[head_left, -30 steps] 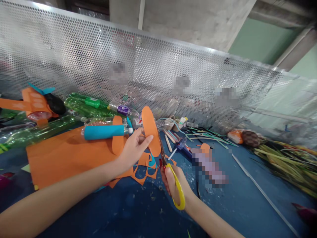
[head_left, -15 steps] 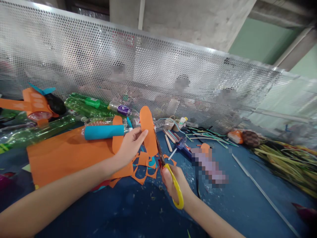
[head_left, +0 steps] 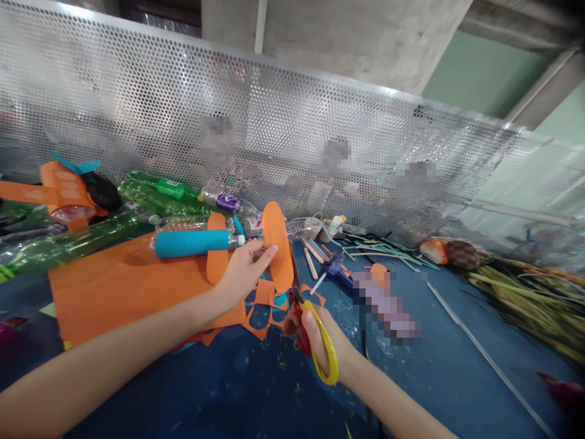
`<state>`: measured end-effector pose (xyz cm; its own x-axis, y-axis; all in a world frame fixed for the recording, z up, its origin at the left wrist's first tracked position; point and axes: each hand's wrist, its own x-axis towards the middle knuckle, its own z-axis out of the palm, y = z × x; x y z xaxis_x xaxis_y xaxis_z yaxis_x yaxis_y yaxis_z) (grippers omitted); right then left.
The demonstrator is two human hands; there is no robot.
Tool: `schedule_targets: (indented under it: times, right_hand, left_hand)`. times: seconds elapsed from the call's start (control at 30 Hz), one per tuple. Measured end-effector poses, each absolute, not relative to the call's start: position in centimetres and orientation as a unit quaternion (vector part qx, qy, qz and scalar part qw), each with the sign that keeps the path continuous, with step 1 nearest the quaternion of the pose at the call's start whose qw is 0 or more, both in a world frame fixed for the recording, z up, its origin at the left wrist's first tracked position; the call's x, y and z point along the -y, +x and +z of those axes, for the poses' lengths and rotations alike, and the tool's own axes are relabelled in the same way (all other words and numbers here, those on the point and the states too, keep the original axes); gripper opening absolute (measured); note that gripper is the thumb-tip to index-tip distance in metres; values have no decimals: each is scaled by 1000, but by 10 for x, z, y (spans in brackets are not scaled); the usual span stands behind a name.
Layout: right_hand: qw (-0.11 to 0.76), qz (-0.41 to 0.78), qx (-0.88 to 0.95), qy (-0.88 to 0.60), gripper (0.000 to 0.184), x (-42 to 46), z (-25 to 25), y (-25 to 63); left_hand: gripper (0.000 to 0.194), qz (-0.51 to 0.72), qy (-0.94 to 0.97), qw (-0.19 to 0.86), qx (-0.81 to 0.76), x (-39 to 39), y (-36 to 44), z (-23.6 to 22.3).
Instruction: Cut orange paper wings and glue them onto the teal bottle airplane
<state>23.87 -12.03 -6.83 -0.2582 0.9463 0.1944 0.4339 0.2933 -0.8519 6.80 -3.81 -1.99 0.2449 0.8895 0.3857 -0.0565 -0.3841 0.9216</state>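
Head view: pinches the orange strip [head_left: 278, 247] firmly in the left grip [head_left: 244, 268], roughly upright at the middle of the scene. Wraps the right grip [head_left: 317, 335] around the handles of the scissors [head_left: 298, 296], with the blades along the strip's right edge. Shows orange scraps [head_left: 264, 292] just below, and left, a blue-wrapped bottle [head_left: 189, 244] beside a large orange sheet [head_left: 123, 286].

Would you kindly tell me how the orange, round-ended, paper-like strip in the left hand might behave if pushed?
The orange strip seems fairly stiff, standing without visible droop in the left hand. It is probably light, being a flat, thin-looking sheet, and might bend under a firm push.
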Motion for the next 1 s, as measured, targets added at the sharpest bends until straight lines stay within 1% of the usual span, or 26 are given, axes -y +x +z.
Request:
schedule_targets:
  times: [0.13,0.23,0.37,0.57,0.7,0.83,1.0]
  right_hand:
    - [367,355,705,-493,59,120,-68,240]
    - [370,347,706,-494,59,119,-67,242]
    - [380,338,715,-480,58,118,-66,243]
    - [374,315,726,-484,58,119,-63,242]
    - [373,309,725,-490,60,119,-61,241]
    - [369,322,716,-498,59,119,-61,240]
    - [393,365,678,-503,57,120,-66,238]
  left_hand:
    - [23,513,664,445,-313,39,68,-20]
    - [25,503,682,426,-318,41,69,-20]
    - [28,492,687,439,-304,43,71,-21]
    - [29,493,684,432,-321,45,71,-18]
    - [29,491,666,460,-322,48,72,-15]
    - [26,487,655,490,-306,49,73,-17]
    - [25,490,662,479,-302,48,74,-19]
